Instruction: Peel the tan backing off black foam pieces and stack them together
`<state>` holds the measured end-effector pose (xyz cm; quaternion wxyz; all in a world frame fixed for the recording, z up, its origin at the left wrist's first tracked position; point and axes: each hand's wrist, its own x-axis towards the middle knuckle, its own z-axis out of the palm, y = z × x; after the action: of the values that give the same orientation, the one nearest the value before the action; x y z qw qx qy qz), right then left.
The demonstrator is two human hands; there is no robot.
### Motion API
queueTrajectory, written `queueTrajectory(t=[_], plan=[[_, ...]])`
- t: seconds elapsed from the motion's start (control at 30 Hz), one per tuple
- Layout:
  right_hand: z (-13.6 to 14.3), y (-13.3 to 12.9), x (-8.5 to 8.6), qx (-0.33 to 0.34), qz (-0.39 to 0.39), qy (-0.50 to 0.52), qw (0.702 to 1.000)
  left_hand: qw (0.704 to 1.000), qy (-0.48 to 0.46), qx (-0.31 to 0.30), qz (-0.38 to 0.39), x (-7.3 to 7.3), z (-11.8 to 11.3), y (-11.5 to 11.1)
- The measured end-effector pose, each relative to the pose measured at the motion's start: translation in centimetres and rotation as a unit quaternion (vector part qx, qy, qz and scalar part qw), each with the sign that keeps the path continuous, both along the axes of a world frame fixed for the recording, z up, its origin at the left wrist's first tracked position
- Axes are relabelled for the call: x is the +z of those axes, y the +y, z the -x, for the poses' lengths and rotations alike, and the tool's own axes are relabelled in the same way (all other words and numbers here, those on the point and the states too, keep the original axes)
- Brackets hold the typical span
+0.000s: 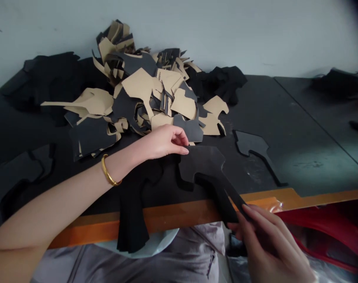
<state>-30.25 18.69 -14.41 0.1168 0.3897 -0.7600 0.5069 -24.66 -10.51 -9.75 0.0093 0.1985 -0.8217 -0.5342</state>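
A flat black cut-out piece [201, 159] with a long narrow tail lies over the front part of the table, on top of similar black pieces. My left hand [167, 141], with a gold bangle on its wrist, pinches the upper left corner of this piece between thumb and fingers. Past the table's front edge, my right hand [267, 243] grips the tail end of the same piece. Left of it, a dark stack of black pieces [132, 220] hangs over the edge. Behind my left hand rises a loose heap of black and tan cut-outs [164, 94].
Another black cut-out [252, 142] lies to the right. Dark piles [52, 74] stand at the back left, with more black material [338, 84] at the far right. Orange tape [179, 215] runs along the table's front edge. Below it are a pale rounded thing and red material [323, 236].
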Motion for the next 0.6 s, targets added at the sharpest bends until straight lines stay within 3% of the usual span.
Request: queueTrajectory(t=[0.6], plan=[[-0.2, -0.03, 0.38, 0.006, -0.038, -0.037, 0.999, 1.0, -0.01, 0.001, 0.022, 0.11, 0.15, 0.19]])
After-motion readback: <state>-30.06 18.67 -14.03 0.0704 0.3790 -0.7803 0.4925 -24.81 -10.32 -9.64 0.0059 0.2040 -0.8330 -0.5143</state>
